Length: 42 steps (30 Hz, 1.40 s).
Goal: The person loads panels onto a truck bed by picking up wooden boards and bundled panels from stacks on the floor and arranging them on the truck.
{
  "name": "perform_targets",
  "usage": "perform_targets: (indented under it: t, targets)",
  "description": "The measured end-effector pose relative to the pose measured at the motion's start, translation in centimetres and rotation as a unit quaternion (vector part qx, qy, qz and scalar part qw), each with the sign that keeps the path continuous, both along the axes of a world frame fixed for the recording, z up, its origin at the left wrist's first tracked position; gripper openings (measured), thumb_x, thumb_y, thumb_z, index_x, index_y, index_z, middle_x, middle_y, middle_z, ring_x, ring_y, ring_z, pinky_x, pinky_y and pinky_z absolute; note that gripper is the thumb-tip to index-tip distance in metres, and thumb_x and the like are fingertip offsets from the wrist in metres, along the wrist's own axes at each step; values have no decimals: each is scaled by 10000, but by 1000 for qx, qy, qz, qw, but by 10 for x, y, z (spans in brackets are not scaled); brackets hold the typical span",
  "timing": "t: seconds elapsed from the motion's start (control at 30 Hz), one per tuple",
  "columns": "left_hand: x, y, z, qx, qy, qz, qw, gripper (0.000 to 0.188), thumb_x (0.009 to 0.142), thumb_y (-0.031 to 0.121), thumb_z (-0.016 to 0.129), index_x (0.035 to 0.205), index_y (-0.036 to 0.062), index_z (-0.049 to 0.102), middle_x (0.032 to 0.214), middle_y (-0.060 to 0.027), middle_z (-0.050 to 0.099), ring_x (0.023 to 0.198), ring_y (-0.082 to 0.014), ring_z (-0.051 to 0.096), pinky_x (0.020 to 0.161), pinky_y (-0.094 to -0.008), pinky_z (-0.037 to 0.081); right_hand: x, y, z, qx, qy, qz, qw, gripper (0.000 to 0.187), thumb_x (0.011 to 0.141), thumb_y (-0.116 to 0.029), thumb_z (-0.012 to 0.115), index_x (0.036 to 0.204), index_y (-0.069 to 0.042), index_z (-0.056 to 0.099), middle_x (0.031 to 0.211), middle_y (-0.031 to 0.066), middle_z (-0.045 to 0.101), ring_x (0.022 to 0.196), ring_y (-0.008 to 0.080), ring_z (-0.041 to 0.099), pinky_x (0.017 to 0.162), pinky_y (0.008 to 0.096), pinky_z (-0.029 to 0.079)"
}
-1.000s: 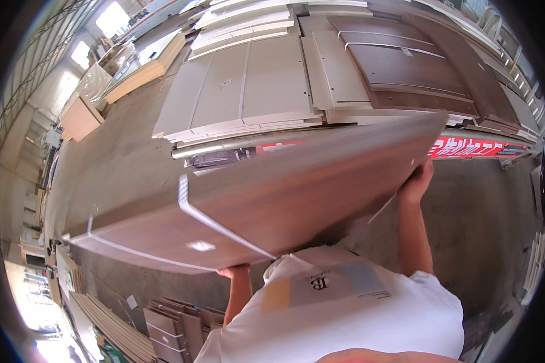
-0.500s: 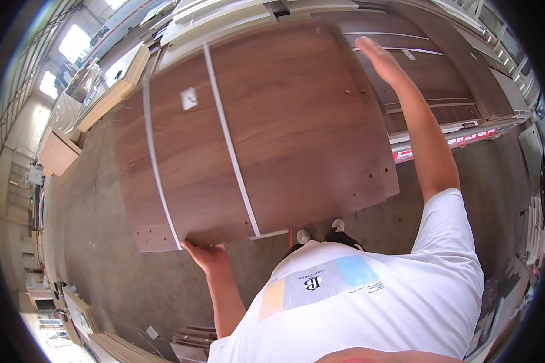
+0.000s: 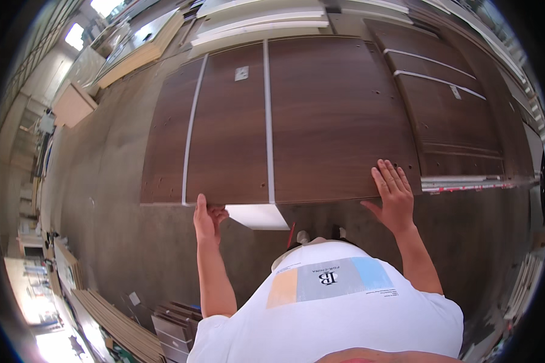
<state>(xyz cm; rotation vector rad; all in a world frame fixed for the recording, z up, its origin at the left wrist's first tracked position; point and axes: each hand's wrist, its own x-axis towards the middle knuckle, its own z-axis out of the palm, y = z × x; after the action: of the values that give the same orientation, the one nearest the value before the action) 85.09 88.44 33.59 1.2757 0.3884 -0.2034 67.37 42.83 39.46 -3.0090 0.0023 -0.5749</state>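
Note:
A large dark brown wood-grain panel [image 3: 333,121] lies level in front of me, with two pale strips across it, a small white label [image 3: 241,73] and several small holes near its ends. My left hand [image 3: 207,221] is closed on its near edge, left of the middle, partly under the edge. My right hand [image 3: 395,196] lies flat on the near right corner, fingers stretched and thumb apart. Below the near edge, beside my left hand, a white board [image 3: 257,216] sticks out; what it joins is hidden.
Another brown panel [image 3: 448,121] with pale strips lies to the right, on a stack with white edges. White boards [image 3: 266,21] are piled beyond. Stacked panels [image 3: 139,51] stand at the far left, and brown boards [image 3: 178,327] behind my left side. My feet are on the concrete floor [image 3: 109,181].
The brown panel has turned and levelled, its right end now against the neighbouring stack. My right hand has come back from the far side onto the near corner. My left hand keeps the near edge.

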Motion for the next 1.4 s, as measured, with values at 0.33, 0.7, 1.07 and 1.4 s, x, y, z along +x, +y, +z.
perform_targets:
  t: [0.33,0.7,1.07,1.4]
  targets:
    - [50,-1,9,165,8,-93,982,667,1014,654,482,981,8,643,725,-96,706,653,-196,709,614,-296,559,31,-8,-11,-35,-66,-33,997,821,754,-557,781,1402,-88,596,1471,79,589,1372,269,545,1155,467,419]
    - [42,-7,2,100,-10,-39,994,635,1022,631,482,1014,18,644,738,-94,677,676,-207,685,653,-343,582,36,1,-14,-49,-99,-55,992,773,751,-592,752,1350,-115,645,1411,51,642,1338,264,579,1121,462,445]
    - [38,50,-25,307,-432,304,792,383,1108,346,416,1070,7,590,1162,-128,617,1062,-228,597,992,-372,443,18,-4,-21,-32,-107,-74,991,773,739,-539,804,1351,-100,634,1399,72,644,1346,273,569,1151,470,417]
    - [120,10,-24,508,-446,223,703,368,1074,332,394,1004,127,691,1053,-9,698,1077,-248,571,1143,-477,277,26,-28,-38,-17,-217,-45,975,778,771,-703,680,1235,-79,711,1279,98,706,1247,345,634,1042,449,528]
